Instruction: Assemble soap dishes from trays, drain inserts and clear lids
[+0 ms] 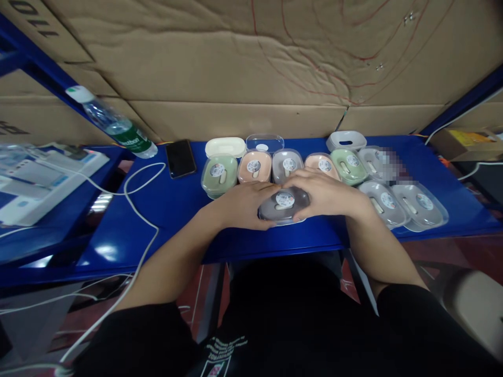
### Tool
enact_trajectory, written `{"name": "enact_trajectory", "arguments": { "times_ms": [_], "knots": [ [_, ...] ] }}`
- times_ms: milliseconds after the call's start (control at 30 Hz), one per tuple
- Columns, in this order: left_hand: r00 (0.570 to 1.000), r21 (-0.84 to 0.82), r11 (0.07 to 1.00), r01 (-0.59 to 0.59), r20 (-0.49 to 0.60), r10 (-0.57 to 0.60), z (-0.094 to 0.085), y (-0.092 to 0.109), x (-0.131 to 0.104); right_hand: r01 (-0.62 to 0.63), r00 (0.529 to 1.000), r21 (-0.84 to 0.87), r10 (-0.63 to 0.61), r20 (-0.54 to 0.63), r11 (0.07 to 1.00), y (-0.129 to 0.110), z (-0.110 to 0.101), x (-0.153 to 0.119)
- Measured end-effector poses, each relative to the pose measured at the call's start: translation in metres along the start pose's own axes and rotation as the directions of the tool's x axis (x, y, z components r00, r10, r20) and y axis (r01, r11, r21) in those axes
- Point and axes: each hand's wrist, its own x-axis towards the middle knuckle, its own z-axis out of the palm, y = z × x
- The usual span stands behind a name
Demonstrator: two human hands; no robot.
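A dark grey plastic box (271, 210) with a clear lid and a round white label lies near the table's front edge. Wrapped round its left side is my left hand (245, 205). My right hand (324, 192) grips its right side, with the thumb at the near edge and fingers over the far edge. Behind the hands stand similar lidded boxes: a green box (215, 183), a peach box (251, 157), a grey box (283, 157), a second peach box (317, 158) and a second green box (351, 163).
Several grey boxes (387, 201) stand to the right. A cream container (226, 146), a clear lid (271, 140) and a white lid (359, 137) are at the back. A phone (181, 158), a water bottle (118, 128) and a white cable (143, 217) lie left. A cardboard wall (196, 68) bounds the table.
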Motion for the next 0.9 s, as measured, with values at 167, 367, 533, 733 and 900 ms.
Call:
{"name": "enact_trajectory", "arguments": {
  "times_ms": [167, 367, 533, 733, 900],
  "knots": [
    [1.000, 0.006, 1.000, 0.018, 0.004, -0.018, 0.0016, -0.0011, -0.0021, -0.046, 0.999, -0.005, 0.046, 0.023, 0.999, 0.0008, -0.0046, -0.0028],
    [1.000, 0.012, 1.000, 0.015, -0.006, -0.015, 0.0039, -0.0032, -0.0024, -0.073, 0.997, -0.026, 0.073, 0.033, 0.997, 0.0030, -0.0059, -0.0051],
    [0.998, 0.016, 0.999, 0.036, 0.046, -0.037, 0.0021, -0.0041, -0.0020, -0.099, 0.994, -0.017, 0.100, 0.044, 0.995, 0.0032, -0.0069, -0.0054],
    [0.993, 0.044, 0.995, 0.085, 0.075, -0.088, 0.0007, -0.0016, -0.0018, -0.102, 0.994, -0.013, 0.102, 0.041, 0.995, 0.0043, -0.0080, -0.0064],
    [0.995, 0.063, 0.994, 0.089, 0.048, -0.092, 0.0028, 0.0009, -0.0015, -0.120, 0.991, -0.017, 0.121, 0.049, 0.993, 0.0036, -0.0080, -0.0064]
  ]
}}
